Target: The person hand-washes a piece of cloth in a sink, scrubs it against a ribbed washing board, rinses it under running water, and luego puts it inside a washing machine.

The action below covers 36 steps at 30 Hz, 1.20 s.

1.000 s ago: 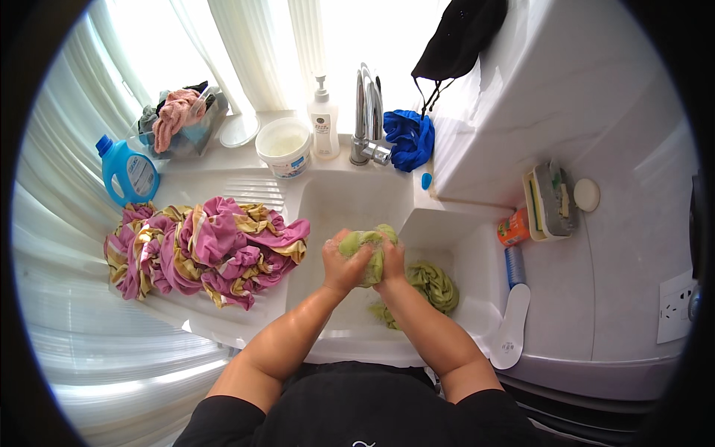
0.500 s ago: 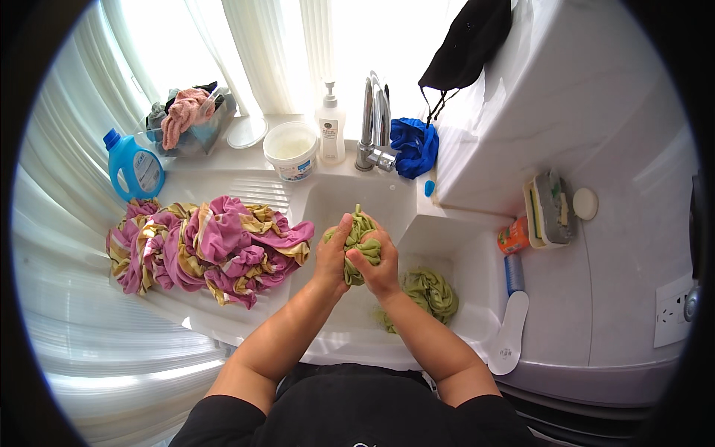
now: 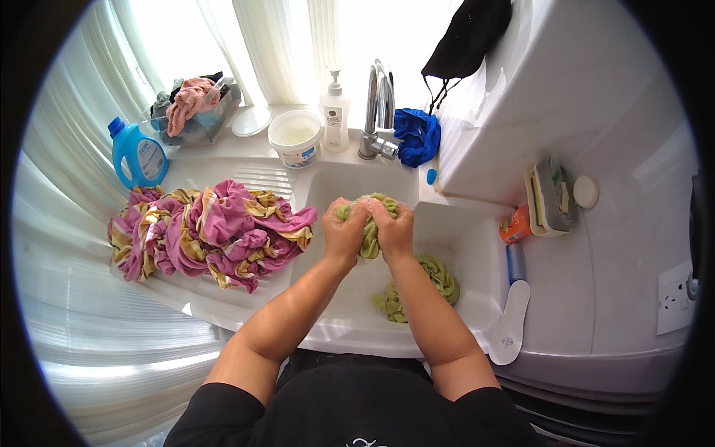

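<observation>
A bunched, wet green cloth (image 3: 370, 240) is squeezed between my two hands above the white sink (image 3: 328, 298). My left hand (image 3: 344, 232) wraps its left side, and my right hand (image 3: 392, 229) grips its right side with the thumb on top. Whitish suds or water show around the fingers. Below my right forearm, more green cloth (image 3: 436, 281) lies coiled in the basin; the forearm hides part of it. Whether the two green parts join cannot be seen.
Pink-and-yellow fabric (image 3: 216, 231) heaps on the ribbed drainboard at left. Behind stand a blue detergent jug (image 3: 140, 158), a white tub (image 3: 295, 141), a pump bottle (image 3: 335, 119) and the chrome faucet (image 3: 378, 112). A blue cloth (image 3: 417, 136) and white brush (image 3: 511, 324) sit rightward.
Both hands have closed more tightly round the green cloth, with the knuckles turned upward and the cloth squashed shorter. The whole view has shifted slightly.
</observation>
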Motion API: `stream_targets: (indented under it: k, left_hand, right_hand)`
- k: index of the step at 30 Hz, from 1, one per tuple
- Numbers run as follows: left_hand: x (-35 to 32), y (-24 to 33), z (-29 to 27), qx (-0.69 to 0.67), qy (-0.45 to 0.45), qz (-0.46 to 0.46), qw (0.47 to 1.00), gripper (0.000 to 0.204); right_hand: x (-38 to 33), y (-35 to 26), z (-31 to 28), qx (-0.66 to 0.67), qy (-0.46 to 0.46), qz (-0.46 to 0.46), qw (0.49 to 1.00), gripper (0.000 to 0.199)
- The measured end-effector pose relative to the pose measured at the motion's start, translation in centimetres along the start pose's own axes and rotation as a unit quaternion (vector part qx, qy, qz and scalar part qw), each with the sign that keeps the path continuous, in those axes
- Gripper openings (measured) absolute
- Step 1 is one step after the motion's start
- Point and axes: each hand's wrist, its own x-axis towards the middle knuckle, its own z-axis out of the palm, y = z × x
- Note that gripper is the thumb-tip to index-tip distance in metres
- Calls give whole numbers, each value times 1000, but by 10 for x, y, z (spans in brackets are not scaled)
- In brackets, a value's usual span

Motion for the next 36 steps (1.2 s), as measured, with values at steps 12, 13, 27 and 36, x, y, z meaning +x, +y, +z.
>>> stream_targets:
  k: [12, 13, 27, 36]
  left_hand:
    - [-25, -11, -7, 160, 56, 108, 980, 29]
    - [-29, -16, -12, 198, 53, 135, 969, 27]
    - [-34, -29, -52, 292, -71, 256, 919, 22]
    - [-43, -41, -75, 403, -135, 90, 901, 35]
  right_hand:
    - [-28, 13, -5, 79, -10, 94, 992, 33]
    - [-32, 23, -6, 85, 16, 97, 991, 29]
    - [-58, 69, -2, 59, 178, 136, 973, 16]
    - [-78, 83, 5, 39, 239, 175, 954, 18]
